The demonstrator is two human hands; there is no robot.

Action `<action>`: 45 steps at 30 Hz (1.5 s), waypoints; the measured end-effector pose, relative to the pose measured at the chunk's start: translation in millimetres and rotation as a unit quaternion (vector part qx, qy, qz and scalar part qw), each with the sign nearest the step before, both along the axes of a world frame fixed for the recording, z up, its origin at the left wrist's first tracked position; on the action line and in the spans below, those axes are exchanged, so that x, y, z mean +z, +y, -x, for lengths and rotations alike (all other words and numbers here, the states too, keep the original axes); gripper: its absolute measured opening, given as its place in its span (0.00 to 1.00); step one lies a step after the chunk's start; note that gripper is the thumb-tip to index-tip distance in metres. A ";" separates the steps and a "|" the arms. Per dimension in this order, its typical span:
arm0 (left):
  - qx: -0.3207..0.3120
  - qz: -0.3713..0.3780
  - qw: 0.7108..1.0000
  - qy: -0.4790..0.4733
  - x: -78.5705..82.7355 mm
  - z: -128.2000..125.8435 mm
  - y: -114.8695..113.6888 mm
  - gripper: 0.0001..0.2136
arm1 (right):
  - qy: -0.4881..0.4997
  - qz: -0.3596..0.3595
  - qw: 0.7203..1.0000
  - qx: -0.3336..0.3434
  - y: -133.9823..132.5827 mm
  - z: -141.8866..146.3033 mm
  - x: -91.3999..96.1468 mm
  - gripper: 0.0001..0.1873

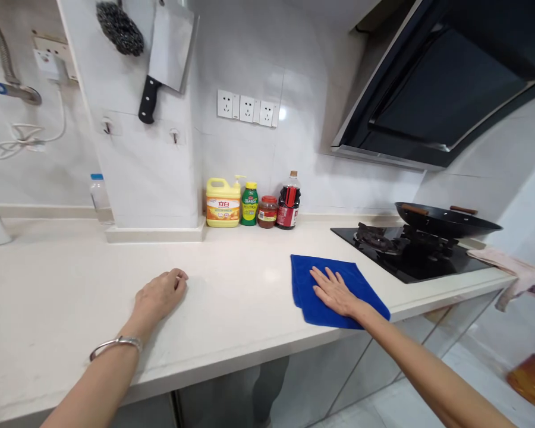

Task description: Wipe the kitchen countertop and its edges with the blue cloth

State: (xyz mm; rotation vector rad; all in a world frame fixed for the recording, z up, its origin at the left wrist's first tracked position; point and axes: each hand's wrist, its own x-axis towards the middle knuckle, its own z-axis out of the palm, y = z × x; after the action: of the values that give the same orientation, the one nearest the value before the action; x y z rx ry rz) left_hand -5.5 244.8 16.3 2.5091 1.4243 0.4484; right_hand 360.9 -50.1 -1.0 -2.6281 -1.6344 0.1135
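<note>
A blue cloth (pixel 343 303) lies spread on the white countertop (pixel 236 297), one corner reaching over the front edge. My right hand (pixel 334 292) rests flat on top of it, fingers stretched and slightly apart. Well to the left, my left hand (pixel 161 293) rests on the bare counter, its fingers loosely curled with nothing visible in them. A silver bangle (pixel 116 345) circles the left wrist.
Against the wall stand a yellow detergent jug (pixel 223 203), a green bottle (pixel 249 205), a red-lidded jar (pixel 267 212) and a dark sauce bottle (pixel 289 202). A wok (pixel 448 223) sits on the black stove (pixel 410 261) at right. A cleaver (pixel 167 53) hangs on the pillar.
</note>
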 end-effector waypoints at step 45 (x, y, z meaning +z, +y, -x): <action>0.027 0.035 0.998 -0.040 6.0 7.5 0.0 0.16 | 0.052 -0.092 0.985 0.137 44.7 57.3 -3.5 0.34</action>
State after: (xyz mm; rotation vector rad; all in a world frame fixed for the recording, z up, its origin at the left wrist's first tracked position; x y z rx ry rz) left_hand -13.0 244.8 22.3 2.3746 1.4552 0.4942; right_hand 303.6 -5.5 -4.5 -2.2148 -1.8620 0.1014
